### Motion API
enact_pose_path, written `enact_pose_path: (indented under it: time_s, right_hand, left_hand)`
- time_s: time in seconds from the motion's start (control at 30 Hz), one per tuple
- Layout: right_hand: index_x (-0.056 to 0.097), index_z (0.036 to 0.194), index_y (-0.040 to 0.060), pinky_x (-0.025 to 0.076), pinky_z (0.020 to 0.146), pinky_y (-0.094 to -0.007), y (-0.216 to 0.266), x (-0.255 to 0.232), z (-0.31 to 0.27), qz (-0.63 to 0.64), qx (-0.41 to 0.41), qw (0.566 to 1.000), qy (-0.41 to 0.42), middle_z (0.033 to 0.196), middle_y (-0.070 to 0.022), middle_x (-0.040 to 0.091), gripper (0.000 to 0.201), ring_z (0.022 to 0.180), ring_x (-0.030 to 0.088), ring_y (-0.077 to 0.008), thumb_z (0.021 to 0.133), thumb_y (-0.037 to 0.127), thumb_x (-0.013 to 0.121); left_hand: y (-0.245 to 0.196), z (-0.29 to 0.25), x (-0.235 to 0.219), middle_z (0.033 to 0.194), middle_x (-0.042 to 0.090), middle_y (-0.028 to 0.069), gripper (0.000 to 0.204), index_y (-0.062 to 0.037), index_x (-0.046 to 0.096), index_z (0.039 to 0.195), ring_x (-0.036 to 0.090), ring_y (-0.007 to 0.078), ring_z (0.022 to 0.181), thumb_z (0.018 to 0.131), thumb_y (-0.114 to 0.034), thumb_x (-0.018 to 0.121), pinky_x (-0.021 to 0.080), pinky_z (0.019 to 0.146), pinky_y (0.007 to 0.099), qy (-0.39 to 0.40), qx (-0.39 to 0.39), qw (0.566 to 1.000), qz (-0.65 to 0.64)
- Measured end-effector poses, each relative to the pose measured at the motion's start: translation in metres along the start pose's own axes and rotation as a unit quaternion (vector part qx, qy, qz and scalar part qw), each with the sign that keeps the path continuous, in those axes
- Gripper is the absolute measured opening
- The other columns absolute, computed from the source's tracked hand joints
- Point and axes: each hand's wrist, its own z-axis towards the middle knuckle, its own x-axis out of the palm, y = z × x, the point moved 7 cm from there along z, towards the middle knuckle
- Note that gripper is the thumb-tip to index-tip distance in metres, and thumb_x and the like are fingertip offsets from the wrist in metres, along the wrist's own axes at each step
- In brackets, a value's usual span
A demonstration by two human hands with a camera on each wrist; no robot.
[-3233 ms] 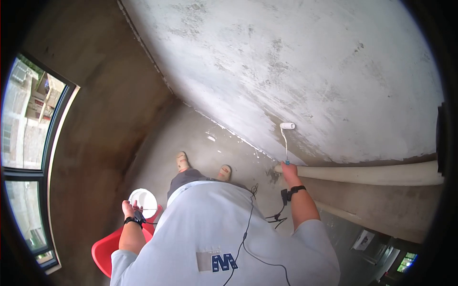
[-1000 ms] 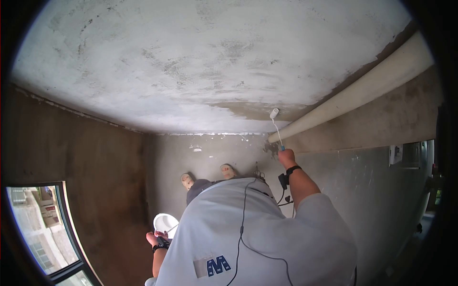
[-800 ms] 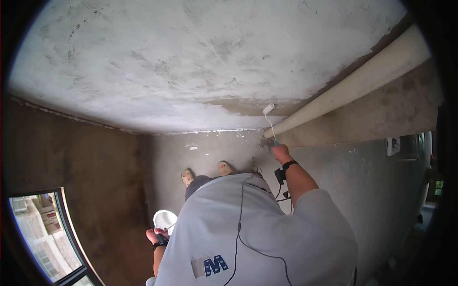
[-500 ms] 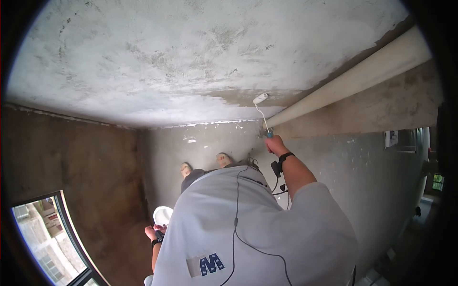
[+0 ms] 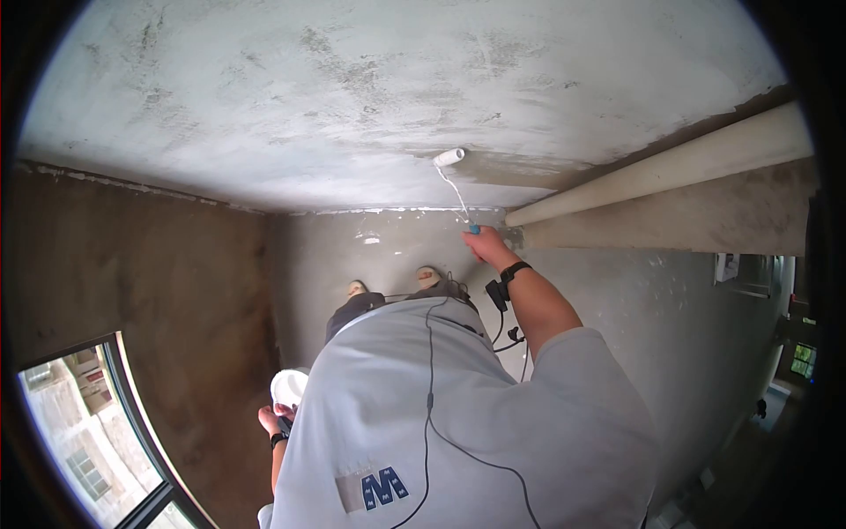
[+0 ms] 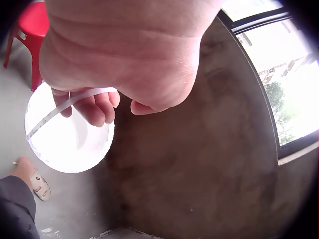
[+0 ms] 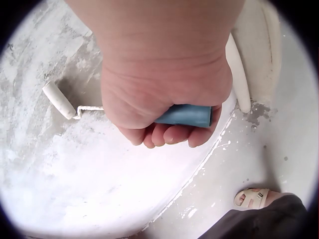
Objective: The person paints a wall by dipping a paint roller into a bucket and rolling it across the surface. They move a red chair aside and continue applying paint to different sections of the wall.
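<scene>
My right hand (image 5: 490, 245) grips a paint roller (image 5: 449, 158) by its blue handle (image 7: 187, 115), fingers wrapped round it. The roller's white sleeve (image 7: 59, 100) lies against the whitened wall (image 5: 352, 97), at the left part of a bare grey-brown patch. My left hand (image 6: 124, 59) is low at my left side, its fingers hooked round the white strap handle (image 6: 55, 112) of a bucket (image 6: 67, 152). The bucket's inside glares white, so its contents do not show. In the head view, my shirt partly covers the bucket.
A thick pale pipe (image 5: 679, 167) runs along the wall's lower right. A brown wall (image 5: 159, 264) with a window (image 5: 92, 423) stands left. A red chair (image 6: 35, 22) is near the bucket. Black cables (image 5: 429, 379) hang over my shirt. White splashes spot the floor (image 5: 326, 247).
The head view has turned. My right hand has moved the roller leftward along the wall, away from the pipe. The left hand keeps holding the bucket, which is now more covered by my shirt.
</scene>
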Motion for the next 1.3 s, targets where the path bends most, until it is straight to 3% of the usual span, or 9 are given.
enact_pose_path:
  time_s: [0.27,0.47,0.57,0.63,0.87,0.9,0.97,1.1,1.3]
  right_hand:
    - [0.056,0.071,0.0043,0.038,0.039,-0.0291,0.033,0.069,0.026,0.012,0.017,0.999,0.050,0.055,-0.0032,0.051,0.032,0.041,0.045,-0.0131,0.083,0.032,0.069]
    - [0.062,0.073,0.0038,0.042,0.045,-0.0332,0.085,0.102,0.029,-0.061,-0.075,0.995,0.034,0.058,-0.0046,0.055,0.034,0.045,0.049,-0.0149,0.080,0.036,0.071]
    - [0.058,0.071,0.0059,0.038,0.041,-0.0307,0.095,0.108,0.029,-0.058,-0.056,0.995,0.062,0.055,-0.0019,0.050,0.034,0.041,0.044,-0.0127,0.082,0.035,0.071]
    - [0.057,0.071,0.0067,0.038,0.042,-0.0309,0.095,0.104,0.027,-0.086,-0.038,0.993,0.069,0.056,-0.0020,0.051,0.034,0.041,0.045,-0.0131,0.082,0.036,0.071]
    - [0.066,0.074,0.0047,0.044,0.046,-0.0344,0.037,0.021,0.022,-0.146,0.022,0.989,0.005,0.058,-0.0067,0.058,0.037,0.046,0.054,-0.0179,0.076,0.041,0.072]
    - [0.066,0.074,0.0049,0.043,0.046,-0.0344,0.024,0.004,0.020,-0.153,0.036,0.988,-0.009,0.058,-0.0066,0.058,0.036,0.045,0.054,-0.0177,0.076,0.040,0.071]
    - [0.066,0.074,0.0051,0.043,0.045,-0.0345,0.002,-0.029,0.016,-0.159,0.052,0.986,-0.024,0.058,-0.0065,0.058,0.035,0.045,0.053,-0.0176,0.076,0.039,0.071]
    - [0.066,0.075,0.0033,0.047,0.050,-0.0359,-0.054,-0.096,0.013,-0.144,0.080,0.983,-0.077,0.063,-0.0077,0.062,0.035,0.051,0.058,-0.0199,0.077,0.038,0.071]
    - [0.068,0.079,0.0005,0.051,0.058,-0.0385,-0.094,-0.173,0.002,-0.201,0.056,0.967,-0.145,0.069,-0.0115,0.066,0.036,0.061,0.065,-0.0256,0.079,0.037,0.066]
  left_hand:
    - [-0.014,-0.007,-0.008,0.068,0.039,0.0052,0.017,-0.0083,0.035,0.073,0.045,0.0171,0.063,0.079,-0.017,0.049,0.040,0.057,0.0313,-0.010,0.011,0.999,-0.040]
    - [-0.016,-0.004,-0.012,0.068,0.033,0.0048,0.021,-0.0123,0.024,0.072,0.039,0.0186,0.057,0.077,-0.020,0.043,0.036,0.051,0.0291,-0.021,0.018,0.999,-0.045]
    - [-0.030,0.155,-0.070,0.069,0.035,0.0049,0.023,-0.0118,0.024,0.073,0.038,0.0190,0.055,0.076,-0.019,0.045,0.035,0.050,0.0307,0.036,0.039,0.999,-0.010]
    - [-0.025,0.146,-0.067,0.068,0.035,0.0049,0.021,-0.0101,0.027,0.073,0.039,0.0194,0.056,0.077,-0.019,0.046,0.036,0.049,0.0317,0.011,0.051,0.999,-0.008]
    - [0.015,-0.086,-0.003,0.066,0.044,0.0061,0.013,0.0018,0.050,0.077,0.049,0.0170,0.061,0.083,-0.010,0.051,0.045,0.053,0.0338,-0.114,0.052,0.992,0.003]
    - [0.019,-0.038,-0.033,0.066,0.044,0.0061,0.013,0.0018,0.050,0.077,0.049,0.0170,0.061,0.083,-0.010,0.051,0.045,0.053,0.0338,-0.114,0.051,0.992,0.002]
    - [0.015,0.043,-0.047,0.067,0.054,0.0052,0.013,0.0029,0.055,0.071,0.053,0.0132,0.061,0.082,-0.004,0.057,0.046,0.054,0.0311,0.093,0.178,0.940,0.277]
    - [0.046,0.047,-0.050,0.068,0.060,0.0031,0.009,0.0034,0.062,0.071,0.055,0.0103,0.061,0.080,0.001,0.063,0.045,0.053,0.0276,0.081,0.170,0.959,0.212]
    - [0.075,0.116,-0.066,0.069,0.061,0.0052,0.010,0.0045,0.064,0.075,0.056,0.0134,0.062,0.081,-0.001,0.059,0.045,0.057,0.0275,0.195,0.135,0.932,0.273]
